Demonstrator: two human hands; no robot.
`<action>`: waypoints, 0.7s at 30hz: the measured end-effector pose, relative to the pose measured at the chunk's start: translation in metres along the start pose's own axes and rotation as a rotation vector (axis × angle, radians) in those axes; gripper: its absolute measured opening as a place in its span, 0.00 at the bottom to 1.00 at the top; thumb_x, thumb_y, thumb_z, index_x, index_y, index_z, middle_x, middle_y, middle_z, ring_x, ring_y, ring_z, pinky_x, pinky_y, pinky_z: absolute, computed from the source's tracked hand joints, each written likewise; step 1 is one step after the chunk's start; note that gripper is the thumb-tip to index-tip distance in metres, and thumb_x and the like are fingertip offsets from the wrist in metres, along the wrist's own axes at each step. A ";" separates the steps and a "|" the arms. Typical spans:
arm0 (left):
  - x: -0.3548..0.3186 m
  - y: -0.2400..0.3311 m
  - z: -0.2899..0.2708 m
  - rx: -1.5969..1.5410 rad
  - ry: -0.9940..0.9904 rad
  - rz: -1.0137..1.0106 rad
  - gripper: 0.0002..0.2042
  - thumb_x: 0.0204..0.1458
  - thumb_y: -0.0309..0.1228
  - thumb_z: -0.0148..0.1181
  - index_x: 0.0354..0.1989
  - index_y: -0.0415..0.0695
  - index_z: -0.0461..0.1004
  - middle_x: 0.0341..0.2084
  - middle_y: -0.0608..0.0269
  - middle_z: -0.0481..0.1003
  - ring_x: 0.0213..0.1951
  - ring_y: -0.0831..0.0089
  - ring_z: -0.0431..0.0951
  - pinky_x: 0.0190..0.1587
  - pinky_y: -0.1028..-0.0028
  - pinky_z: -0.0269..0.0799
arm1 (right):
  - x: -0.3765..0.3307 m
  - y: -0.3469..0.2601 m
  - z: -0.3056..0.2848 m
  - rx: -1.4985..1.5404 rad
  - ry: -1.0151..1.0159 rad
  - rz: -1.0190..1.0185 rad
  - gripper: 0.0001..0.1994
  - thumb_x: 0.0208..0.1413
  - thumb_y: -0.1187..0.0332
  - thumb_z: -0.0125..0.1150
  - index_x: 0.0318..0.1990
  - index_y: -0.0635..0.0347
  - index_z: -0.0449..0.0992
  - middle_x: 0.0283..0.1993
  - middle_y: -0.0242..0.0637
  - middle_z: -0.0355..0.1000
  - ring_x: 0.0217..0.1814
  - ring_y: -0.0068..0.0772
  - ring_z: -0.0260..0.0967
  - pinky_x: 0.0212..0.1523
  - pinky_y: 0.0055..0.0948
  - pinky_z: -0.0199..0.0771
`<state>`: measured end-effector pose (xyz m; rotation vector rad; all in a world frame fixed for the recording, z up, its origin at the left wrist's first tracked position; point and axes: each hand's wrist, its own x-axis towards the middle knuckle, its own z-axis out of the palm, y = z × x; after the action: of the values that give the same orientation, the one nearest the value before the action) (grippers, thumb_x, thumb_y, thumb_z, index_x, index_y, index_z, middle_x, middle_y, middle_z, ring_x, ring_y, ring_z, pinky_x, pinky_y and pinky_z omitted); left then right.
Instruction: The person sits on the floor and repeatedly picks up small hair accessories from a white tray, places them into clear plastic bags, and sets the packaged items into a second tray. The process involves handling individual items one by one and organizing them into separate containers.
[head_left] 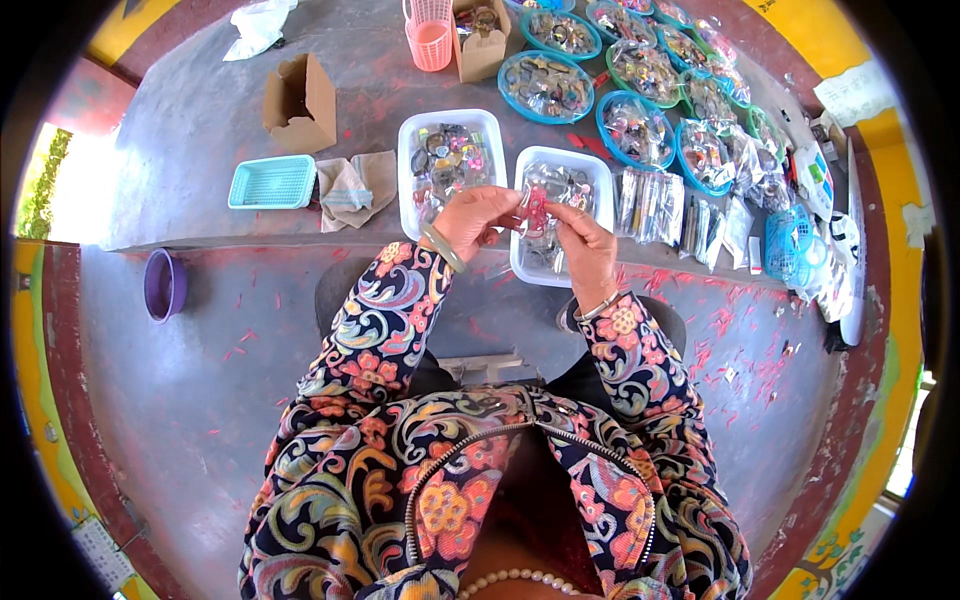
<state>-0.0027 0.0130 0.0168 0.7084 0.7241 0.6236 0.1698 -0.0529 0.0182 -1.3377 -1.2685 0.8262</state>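
Observation:
Between my two hands is a small clear plastic bag (537, 210) with something red or pink inside. The fingers of my left hand (472, 222) pinch its left side, and my right hand (585, 245) pinches its right edge. What exactly lies in the bag is too small to make out. Below and behind the bag stands a white tub (606, 222) of small packaged items, partly hidden by my hands. Just left of it, a second white tub (403, 160) holds more mixed small goods, its lower right corner behind my left hand.
A turquoise basket (240, 188), a folded cloth (362, 190) and an open cardboard box (318, 105) sit on the left of the platform. Several round basins (507, 97) of bagged goods fill the far right. Bundled thin packets (650, 205) lie right of the tubs. A purple basin (163, 285) stands lower left.

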 end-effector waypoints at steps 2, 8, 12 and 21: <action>0.004 -0.005 -0.005 0.083 -0.011 -0.021 0.08 0.48 0.27 0.55 0.37 0.40 0.71 0.30 0.66 0.75 0.28 0.83 0.73 0.14 0.89 0.52 | -0.002 0.002 0.002 0.167 -0.040 0.119 0.12 0.48 0.81 0.48 0.38 0.62 0.75 0.36 0.29 0.71 0.32 0.13 0.62 0.32 0.13 0.62; 0.010 -0.010 -0.009 0.169 0.088 0.021 0.06 0.46 0.27 0.57 0.33 0.43 0.72 0.28 0.67 0.76 0.31 0.81 0.76 0.18 0.87 0.57 | 0.014 0.002 0.011 0.572 -0.025 0.390 0.06 0.50 0.73 0.52 0.34 0.62 0.73 0.32 0.28 0.70 0.35 0.16 0.64 0.36 0.17 0.65; 0.008 -0.011 -0.003 0.210 0.137 0.041 0.07 0.44 0.29 0.59 0.32 0.43 0.73 0.27 0.68 0.75 0.31 0.80 0.76 0.24 0.85 0.62 | 0.023 0.013 0.011 0.571 -0.120 0.492 0.07 0.49 0.67 0.58 0.32 0.61 0.72 0.31 0.28 0.69 0.35 0.18 0.64 0.37 0.18 0.64; 0.010 -0.016 -0.003 0.254 0.148 0.055 0.08 0.43 0.27 0.60 0.31 0.36 0.72 0.28 0.61 0.74 0.33 0.74 0.76 0.35 0.79 0.70 | 0.026 0.025 0.016 0.577 -0.227 0.474 0.08 0.44 0.74 0.61 0.33 0.65 0.73 0.30 0.31 0.71 0.32 0.18 0.65 0.35 0.18 0.63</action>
<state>0.0051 0.0111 -0.0002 0.9252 0.9340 0.6448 0.1650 -0.0213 -0.0044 -1.0915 -0.7788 1.5765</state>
